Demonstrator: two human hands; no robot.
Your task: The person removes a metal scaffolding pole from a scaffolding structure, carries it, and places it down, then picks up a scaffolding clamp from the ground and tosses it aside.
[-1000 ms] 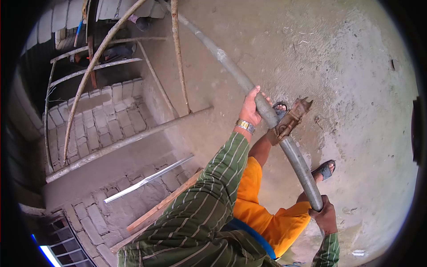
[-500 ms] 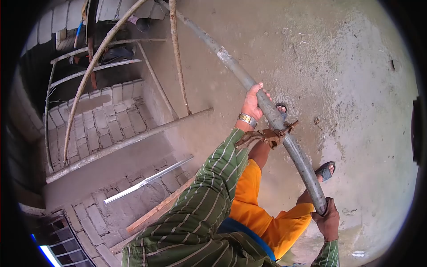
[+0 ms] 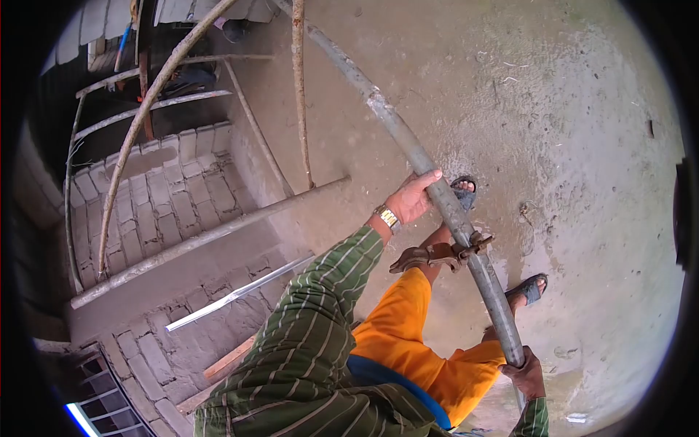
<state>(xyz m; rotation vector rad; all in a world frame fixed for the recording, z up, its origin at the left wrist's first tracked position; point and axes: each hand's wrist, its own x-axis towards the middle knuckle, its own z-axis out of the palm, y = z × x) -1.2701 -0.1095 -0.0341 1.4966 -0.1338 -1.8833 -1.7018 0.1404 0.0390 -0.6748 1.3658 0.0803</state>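
Gripped the pipe (image 3: pixel 437 197) with both fists wrapped around it, left hand (image 3: pixel 411 198) higher, right hand (image 3: pixel 526 373) at its lower end, clamp (image 3: pixel 444 255) between, long axis running diagonally up-left

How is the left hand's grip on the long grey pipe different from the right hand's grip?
The left hand grips the grey pipe partway along, above the rusty clamp; the right hand grips its near end, below the clamp. The left wrist wears a watch; the right shows none. Both hands are closed around the pipe.
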